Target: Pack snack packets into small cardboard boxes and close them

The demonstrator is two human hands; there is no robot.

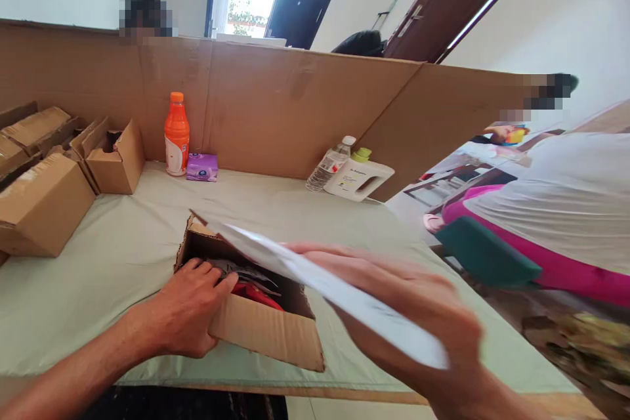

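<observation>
An open cardboard box lies on the cloth-covered table in front of me, flaps spread. Inside it are dark grey-and-white packets and a red packet. My left hand is closed around the box's near left edge, its fingertips reaching inside next to the packets. Over the box's right side, my right hand grips a thin, flat white sheet between thumb and fingers. The sheet is tilted and blurred, and I cannot tell whether it is paper or a packet. Its far end overlaps the box's far flap.
Several cardboard boxes stand at the left. An orange bottle and a purple box are at the back, a clear bottle and white jug farther right. A cardboard wall borders the table. A person sits at right.
</observation>
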